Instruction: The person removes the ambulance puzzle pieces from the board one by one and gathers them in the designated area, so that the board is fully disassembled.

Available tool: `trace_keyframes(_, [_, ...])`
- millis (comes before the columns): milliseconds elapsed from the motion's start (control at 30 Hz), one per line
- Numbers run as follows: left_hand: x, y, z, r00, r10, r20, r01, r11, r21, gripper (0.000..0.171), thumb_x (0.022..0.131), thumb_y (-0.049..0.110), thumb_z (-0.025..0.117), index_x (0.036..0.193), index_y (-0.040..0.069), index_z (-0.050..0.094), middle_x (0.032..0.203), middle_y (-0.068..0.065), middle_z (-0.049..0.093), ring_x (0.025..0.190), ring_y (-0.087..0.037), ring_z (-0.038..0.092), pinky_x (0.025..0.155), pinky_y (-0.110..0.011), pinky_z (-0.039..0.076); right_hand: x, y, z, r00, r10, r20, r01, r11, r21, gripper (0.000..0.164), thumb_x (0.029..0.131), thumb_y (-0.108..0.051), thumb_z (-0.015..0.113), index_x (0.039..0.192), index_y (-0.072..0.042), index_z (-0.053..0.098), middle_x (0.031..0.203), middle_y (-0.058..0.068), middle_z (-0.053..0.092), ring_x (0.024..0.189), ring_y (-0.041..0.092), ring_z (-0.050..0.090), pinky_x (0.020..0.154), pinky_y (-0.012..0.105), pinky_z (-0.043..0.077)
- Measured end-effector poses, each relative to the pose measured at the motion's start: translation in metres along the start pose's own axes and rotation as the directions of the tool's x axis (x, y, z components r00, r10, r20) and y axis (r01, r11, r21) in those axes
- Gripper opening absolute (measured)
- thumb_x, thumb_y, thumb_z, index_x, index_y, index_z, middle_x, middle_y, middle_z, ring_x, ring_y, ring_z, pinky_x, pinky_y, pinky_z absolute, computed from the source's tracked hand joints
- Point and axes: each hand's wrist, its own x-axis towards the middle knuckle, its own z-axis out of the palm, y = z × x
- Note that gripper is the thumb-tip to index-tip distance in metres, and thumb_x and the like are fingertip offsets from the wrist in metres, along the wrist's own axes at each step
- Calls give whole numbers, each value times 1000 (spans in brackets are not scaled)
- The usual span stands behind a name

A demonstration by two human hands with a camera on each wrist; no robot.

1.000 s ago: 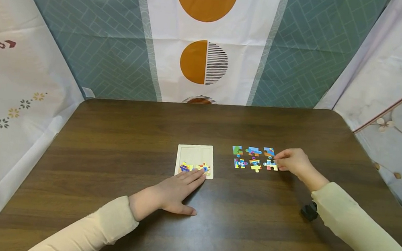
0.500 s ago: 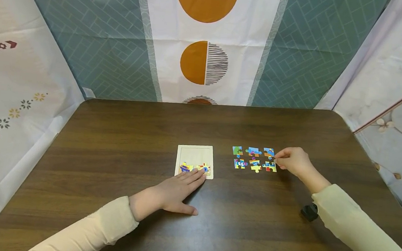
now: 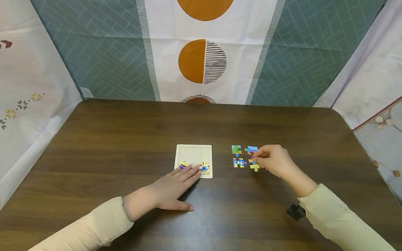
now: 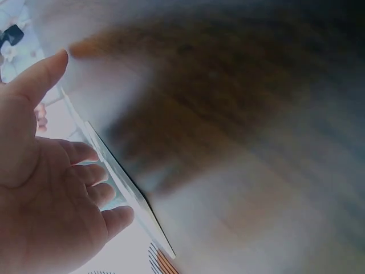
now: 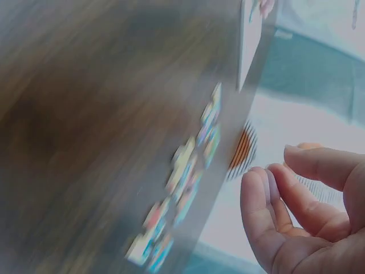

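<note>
My left hand lies with straight, slightly spread fingers over the near edge of a pale wooden puzzle tray. Its fingertips overlap the colourful jigsaw pieces set along the tray's near side. Bent at the fingers, my right hand hovers over the loose pieces to the right, thumb and index tips close together. Nothing shows between them in the right wrist view. Under the hand, a blue-topped piece and a yellow one are partly visible; the rightmost pieces are mostly hidden in the head view.
Two more loose pieces, a green one and one with eyes, lie between tray and right hand. A black wrist device sits under the right sleeve. Patterned cloths hang behind the dark wooden table.
My right hand has moved left from the rightmost loose pieces to above the middle ones, after the lower right piece slid slightly left. The left hand stays on the tray.
</note>
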Motion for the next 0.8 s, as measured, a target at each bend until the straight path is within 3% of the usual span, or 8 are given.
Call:
trace_keyframes(233, [-6, -6, 1, 999, -50, 9, 50, 999, 1, 91, 86, 51, 62, 151, 4, 19, 160, -11, 12, 147, -30, 11, 117, -49, 17, 4, -19, 21, 995, -97, 33, 97, 995, 7, 12, 83, -7, 66, 91, 2, 70, 83, 9, 70, 73, 17, 63, 65, 28, 49])
trace_keyframes(567, [-11, -8, 2, 997, -64, 38, 65, 997, -36, 90, 88, 49, 61, 151, 2, 18, 160, -13, 11, 147, -29, 10, 117, -47, 17, 16, -36, 50, 975, -172, 138, 169, 985, 31, 21, 84, -6, 68, 102, 5, 67, 94, 14, 68, 87, 25, 66, 78, 35, 54])
trace_keyframes(800, [-9, -7, 3, 997, -71, 38, 72, 997, -40, 91, 88, 50, 61, 151, 2, 17, 160, -12, 9, 147, -28, 8, 117, -46, 18, 26, -49, 66, 962, -209, 177, 209, 978, 18, 25, 84, -6, 68, 106, 5, 65, 99, 16, 69, 90, 25, 67, 80, 34, 55])
